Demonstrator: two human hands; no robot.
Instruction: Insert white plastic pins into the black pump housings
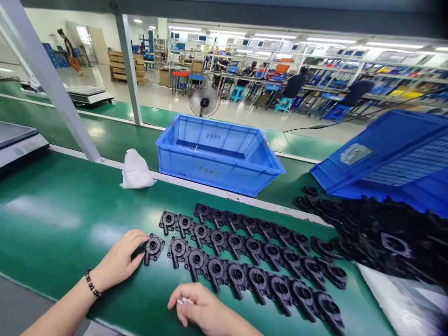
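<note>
My left hand (122, 258), with a beaded bracelet at the wrist, grips the left edge of a black plastic pump housing (153, 247) between fingers and thumb. That housing lies flat on the green bench top, its round hole up and its spout towards me. To its right, several like housings (217, 268) lie in three slanting rows, spouts pointing the same way. My right hand (201, 308) is curled just in front of the nearest row. Small white pieces (185, 301) show between its fingers; what they are I cannot make out.
Behind the rows stands a blue crate (217, 170). A tilted blue crate (381, 154) sits at the right beside a heap of black parts (378, 228). A clear plastic bag (402, 298) lies at front right, a white crumpled bag (136, 170) at back left. Metal posts (129, 70) rise beyond.
</note>
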